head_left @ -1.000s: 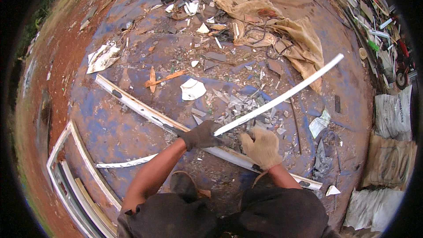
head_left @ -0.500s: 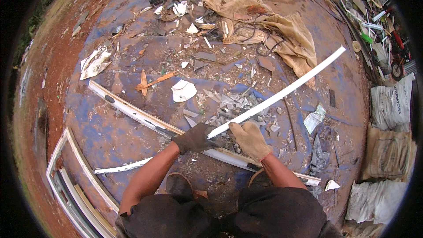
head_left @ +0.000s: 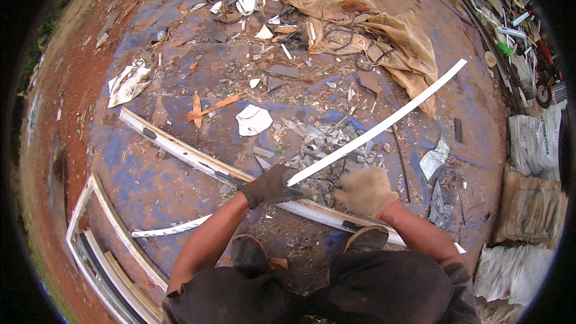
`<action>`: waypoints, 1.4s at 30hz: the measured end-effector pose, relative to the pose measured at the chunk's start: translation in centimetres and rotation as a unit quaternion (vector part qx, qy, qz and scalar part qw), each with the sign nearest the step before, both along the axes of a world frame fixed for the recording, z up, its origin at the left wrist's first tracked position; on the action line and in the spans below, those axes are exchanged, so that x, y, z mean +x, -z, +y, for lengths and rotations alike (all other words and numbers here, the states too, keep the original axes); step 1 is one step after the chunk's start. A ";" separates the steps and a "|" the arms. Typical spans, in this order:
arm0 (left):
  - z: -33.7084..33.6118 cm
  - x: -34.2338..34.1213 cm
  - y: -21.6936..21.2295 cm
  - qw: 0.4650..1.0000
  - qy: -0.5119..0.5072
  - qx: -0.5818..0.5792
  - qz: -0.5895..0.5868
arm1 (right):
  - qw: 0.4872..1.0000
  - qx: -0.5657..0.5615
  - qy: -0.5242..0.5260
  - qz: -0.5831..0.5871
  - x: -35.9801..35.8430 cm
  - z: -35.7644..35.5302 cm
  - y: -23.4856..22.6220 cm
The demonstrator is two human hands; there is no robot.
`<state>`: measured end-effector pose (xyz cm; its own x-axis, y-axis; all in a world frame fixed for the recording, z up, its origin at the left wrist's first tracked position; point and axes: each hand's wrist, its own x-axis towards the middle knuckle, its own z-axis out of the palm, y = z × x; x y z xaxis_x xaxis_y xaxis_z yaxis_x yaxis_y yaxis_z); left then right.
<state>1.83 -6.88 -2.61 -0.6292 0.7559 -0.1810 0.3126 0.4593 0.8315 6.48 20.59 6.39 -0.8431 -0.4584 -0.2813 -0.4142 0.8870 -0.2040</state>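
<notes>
My left hand, in a dark glove, is closed around the lower end of a long white plastic strip. The strip slants up and away to the right. Beneath that hand, a longer dirty white frame bar lies across the ground from far left to near right. My right hand, in a tan glove, hovers apart from the strip, just above the bar's right half. Motion smears its fingers. Grey broken shards are heaped beyond both hands.
A blue, dirt-covered tarp spreads underfoot. White frame pieces lie at left, with a curved white strip beside them. A white shard and crumpled brown sacking lie farther off. Filled sacks and a scrap heap line the right side.
My right hand has let go of the white strip and moved right and slightly nearer. My left hand keeps its hold on the strip, which has barely shifted.
</notes>
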 end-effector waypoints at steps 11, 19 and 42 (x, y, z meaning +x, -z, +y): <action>-0.2 0.8 1.3 0.999 0.021 -0.041 0.008 | 0.882 -0.289 0.349 -0.131 -1.2 -1.0 0.4; -0.3 0.1 3.9 0.997 0.010 0.063 -0.050 | 0.894 -0.320 0.310 0.052 -0.3 -1.4 2.5; 1.1 0.4 -0.9 1.000 -0.004 0.000 -0.006 | 0.823 -0.329 0.463 0.001 0.4 -4.1 3.2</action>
